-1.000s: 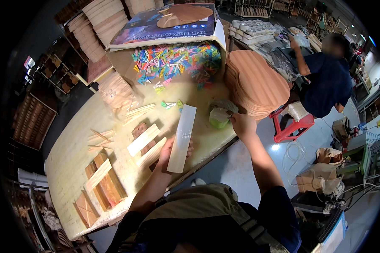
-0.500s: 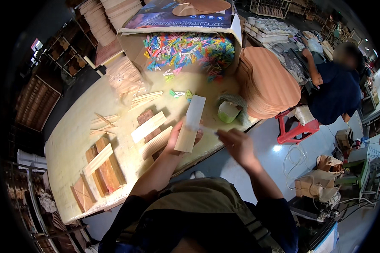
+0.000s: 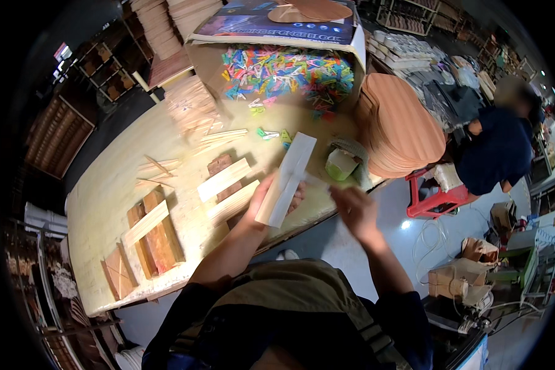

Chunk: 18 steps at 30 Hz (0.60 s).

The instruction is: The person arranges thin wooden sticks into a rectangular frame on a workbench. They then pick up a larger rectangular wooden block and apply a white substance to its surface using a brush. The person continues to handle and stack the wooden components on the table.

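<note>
My left hand (image 3: 263, 200) is closed around a pale wooden board (image 3: 267, 210), holding it tilted above the table's near edge. A whitish wet-looking coat covers the board's upper part and runs down its right side. At the board's right edge is a pale flat spreader or brush (image 3: 315, 180), blurred, gripped by my right hand (image 3: 354, 211). A green-and-white cup (image 3: 340, 165) wrapped in a grey-green cloth stands to the right of the board. Left of my left hand, thin wooden boards (image 3: 225, 180) rest across dark wooden blocks.
A carton (image 3: 206, 68) full of coloured clothespins lies open at the back. Stacked guitar-shaped wood plates (image 3: 404, 126) stand on the right. Wooden strips (image 3: 222, 140) and another board on blocks (image 3: 147, 223) lie leftward. A person (image 3: 496, 142) works beside a red stool (image 3: 435, 196).
The whitish coat now reaches down the board's right side, where bare wood showed before. My right hand has moved slightly right and down. The whole view has shifted a little.
</note>
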Available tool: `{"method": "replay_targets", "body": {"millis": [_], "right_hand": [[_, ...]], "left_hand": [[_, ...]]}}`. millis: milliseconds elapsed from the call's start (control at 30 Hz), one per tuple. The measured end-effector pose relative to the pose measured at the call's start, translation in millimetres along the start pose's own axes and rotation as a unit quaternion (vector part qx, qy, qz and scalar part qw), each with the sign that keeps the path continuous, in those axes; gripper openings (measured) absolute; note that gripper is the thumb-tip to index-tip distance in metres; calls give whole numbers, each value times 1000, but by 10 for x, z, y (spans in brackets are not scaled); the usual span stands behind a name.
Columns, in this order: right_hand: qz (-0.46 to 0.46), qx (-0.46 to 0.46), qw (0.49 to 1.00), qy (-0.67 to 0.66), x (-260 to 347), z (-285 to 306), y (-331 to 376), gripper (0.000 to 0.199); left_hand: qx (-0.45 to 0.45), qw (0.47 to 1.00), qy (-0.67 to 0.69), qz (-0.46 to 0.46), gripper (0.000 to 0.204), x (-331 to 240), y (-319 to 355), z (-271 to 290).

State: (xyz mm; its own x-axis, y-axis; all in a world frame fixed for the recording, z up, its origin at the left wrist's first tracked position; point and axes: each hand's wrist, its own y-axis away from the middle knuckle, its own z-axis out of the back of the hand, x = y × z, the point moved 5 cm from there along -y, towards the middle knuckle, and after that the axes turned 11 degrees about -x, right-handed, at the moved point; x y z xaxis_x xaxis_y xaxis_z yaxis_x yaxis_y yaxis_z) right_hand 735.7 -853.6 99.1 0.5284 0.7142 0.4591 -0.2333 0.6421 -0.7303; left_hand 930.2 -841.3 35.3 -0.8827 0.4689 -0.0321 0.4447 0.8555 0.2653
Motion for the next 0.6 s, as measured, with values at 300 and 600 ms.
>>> {"method": "replay_targets", "body": {"millis": [300,600], "right_hand": [[-70,-7,990,-120,141,42,-212,20],[-9,3,1000,-26,138,-181,63,14]], "left_hand": [[-13,999,2,-35,49,-139,17,71],[-23,999,-4,-25,46,-40,108,-83]]}}
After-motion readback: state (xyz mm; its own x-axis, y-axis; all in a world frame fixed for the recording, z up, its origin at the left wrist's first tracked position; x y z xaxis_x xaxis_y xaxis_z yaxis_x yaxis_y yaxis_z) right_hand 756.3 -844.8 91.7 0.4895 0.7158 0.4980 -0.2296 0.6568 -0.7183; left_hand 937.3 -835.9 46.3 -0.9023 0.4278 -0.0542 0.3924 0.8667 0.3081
